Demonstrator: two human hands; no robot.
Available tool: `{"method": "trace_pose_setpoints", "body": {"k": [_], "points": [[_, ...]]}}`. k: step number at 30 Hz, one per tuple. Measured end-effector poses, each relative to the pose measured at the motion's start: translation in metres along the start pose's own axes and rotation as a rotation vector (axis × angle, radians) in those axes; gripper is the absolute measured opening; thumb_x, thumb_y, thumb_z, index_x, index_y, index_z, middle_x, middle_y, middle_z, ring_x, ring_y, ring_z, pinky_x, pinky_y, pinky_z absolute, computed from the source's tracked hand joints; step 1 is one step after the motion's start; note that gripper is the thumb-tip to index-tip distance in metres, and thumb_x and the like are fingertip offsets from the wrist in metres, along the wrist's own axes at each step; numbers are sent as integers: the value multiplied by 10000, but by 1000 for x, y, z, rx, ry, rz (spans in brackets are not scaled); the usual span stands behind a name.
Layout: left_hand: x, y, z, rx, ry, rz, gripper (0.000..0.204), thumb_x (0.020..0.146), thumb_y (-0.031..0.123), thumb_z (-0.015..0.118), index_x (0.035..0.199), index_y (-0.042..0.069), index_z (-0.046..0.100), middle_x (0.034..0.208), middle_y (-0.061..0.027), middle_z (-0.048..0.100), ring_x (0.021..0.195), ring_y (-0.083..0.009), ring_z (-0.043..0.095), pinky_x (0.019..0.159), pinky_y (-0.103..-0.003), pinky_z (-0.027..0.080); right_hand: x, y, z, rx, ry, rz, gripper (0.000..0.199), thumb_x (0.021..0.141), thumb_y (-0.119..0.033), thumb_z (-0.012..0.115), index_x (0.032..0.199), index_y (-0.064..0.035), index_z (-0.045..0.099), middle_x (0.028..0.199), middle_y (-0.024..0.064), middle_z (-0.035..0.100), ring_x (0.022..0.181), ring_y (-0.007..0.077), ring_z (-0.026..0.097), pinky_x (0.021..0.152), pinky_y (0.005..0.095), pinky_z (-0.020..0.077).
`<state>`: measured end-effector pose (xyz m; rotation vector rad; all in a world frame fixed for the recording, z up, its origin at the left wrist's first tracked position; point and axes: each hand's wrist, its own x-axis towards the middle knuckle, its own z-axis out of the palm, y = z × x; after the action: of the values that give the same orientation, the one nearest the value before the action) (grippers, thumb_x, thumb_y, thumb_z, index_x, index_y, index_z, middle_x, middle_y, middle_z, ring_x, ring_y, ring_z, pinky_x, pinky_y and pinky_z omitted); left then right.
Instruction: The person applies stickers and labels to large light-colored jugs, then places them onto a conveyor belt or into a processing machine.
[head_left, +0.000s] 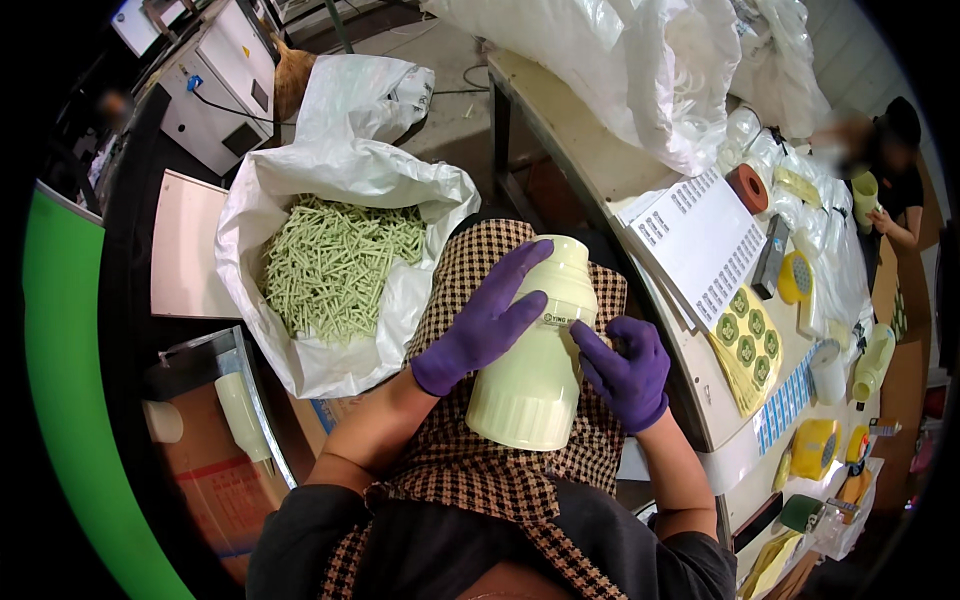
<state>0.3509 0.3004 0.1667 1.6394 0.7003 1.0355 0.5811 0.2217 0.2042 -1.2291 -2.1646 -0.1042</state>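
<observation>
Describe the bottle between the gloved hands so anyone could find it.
Find the checked apron at centre. Before it, the left hand and right hand, purple-gloved, flank a pale green bottle. Unlike the slim bottle at lower left, it is broad, with a ribbed base.

Thin purple gloves [470, 345] covered the left hand [487, 320] and the right hand [632, 378], their cuffs [434, 370] ending at the wrists. A dark grey top had short sleeves [300, 528] that left the forearms [375, 430] bare. Over it lay a tan-and-black checked apron [450, 492] with straps [575, 563] in the same pattern.
</observation>
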Motion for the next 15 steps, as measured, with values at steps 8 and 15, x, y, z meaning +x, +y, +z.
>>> {"method": "trace_pose_setpoints", "body": {"k": [8, 15], "points": [[0, 4, 4, 287, -10, 51, 709, 935, 169, 701, 1538, -16, 378, 1572, -178, 400, 1500, -300, 318, 1242, -401, 223, 0, -1, -1, -88, -97, 19, 493, 758, -172, 816, 1237, -256, 735, 1033, 58, 545, 815, 218, 602, 636, 332, 524], [-3, -9, -3, 121, -24, -20, 716, 944, 120, 642, 1564, -18, 311, 1578, -171, 399, 1492, -284, 336, 1242, -390, 232, -33, 24, -30, -304, -147, 291, 490, 849, -145, 720, 1315, -292, 686, 1015, 121, 587, 891, 275, 620, 698, 396, 551]]}}
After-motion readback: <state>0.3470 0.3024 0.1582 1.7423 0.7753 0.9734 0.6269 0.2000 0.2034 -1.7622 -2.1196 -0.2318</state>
